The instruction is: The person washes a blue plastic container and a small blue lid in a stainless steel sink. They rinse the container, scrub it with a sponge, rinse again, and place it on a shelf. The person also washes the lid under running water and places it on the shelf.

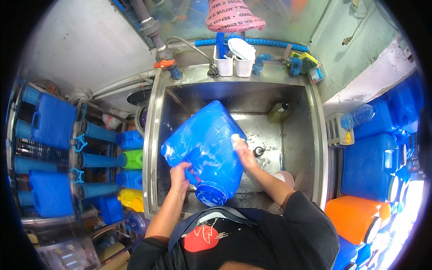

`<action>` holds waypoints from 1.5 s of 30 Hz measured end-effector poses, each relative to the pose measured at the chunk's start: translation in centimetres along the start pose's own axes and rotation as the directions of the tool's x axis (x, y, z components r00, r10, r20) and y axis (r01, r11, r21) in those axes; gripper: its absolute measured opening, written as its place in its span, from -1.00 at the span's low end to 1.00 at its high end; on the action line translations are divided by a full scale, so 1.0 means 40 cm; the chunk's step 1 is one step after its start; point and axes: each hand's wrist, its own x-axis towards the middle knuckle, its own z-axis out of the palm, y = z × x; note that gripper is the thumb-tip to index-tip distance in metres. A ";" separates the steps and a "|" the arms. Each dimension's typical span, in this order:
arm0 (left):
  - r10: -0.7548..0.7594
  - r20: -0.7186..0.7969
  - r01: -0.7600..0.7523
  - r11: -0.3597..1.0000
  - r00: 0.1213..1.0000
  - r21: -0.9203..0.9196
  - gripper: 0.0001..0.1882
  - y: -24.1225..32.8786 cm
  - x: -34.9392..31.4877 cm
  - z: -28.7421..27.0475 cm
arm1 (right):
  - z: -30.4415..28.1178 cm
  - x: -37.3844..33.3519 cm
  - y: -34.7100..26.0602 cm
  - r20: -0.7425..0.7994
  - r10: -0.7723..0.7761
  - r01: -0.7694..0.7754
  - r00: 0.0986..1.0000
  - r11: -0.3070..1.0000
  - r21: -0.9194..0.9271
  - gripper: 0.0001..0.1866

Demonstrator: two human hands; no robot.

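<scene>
Jug: one, blue; left grip: clasping it; right grip: pinching one pale pad; white tubs: two

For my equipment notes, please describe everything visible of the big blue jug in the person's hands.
The blue jug is large, boxy and apparently plastic, with a handle and a round blue cap at its near end. White, foamy streaks mark its walls and cap. It is held tilted over the metal sink; whether they touch is unclear. The left hand is at the handle; the right hand presses a pale piece, perhaps sponge, against its right side.
</scene>
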 end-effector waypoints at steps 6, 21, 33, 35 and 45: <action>-0.138 -0.119 0.105 0.963 0.983 -0.249 -0.70 -0.140 0.051 -0.046 | -0.006 0.041 -0.017 0.111 -0.097 0.112 0.989 0.983 -0.145 -0.71; -0.673 -0.207 0.679 0.733 0.711 -0.050 -0.77 -0.516 0.255 -0.161 | 0.153 0.197 0.021 0.270 -0.404 0.475 0.874 0.826 -0.303 -0.73; 0.404 -0.243 -0.063 0.613 0.882 0.788 -0.18 -0.471 0.237 -0.088 | 0.055 0.291 0.202 -0.086 -0.454 0.195 0.887 0.536 -0.821 -0.67; 0.420 0.077 -0.210 0.281 0.904 0.936 0.06 -0.425 0.257 -0.062 | 0.141 0.143 0.201 0.182 -0.257 0.307 0.949 0.625 -0.718 -0.60; -0.088 0.357 -0.366 -0.123 0.930 0.923 0.12 -0.304 0.276 -0.066 | -0.003 0.016 0.155 0.786 -0.386 0.831 0.484 0.485 -0.274 -0.46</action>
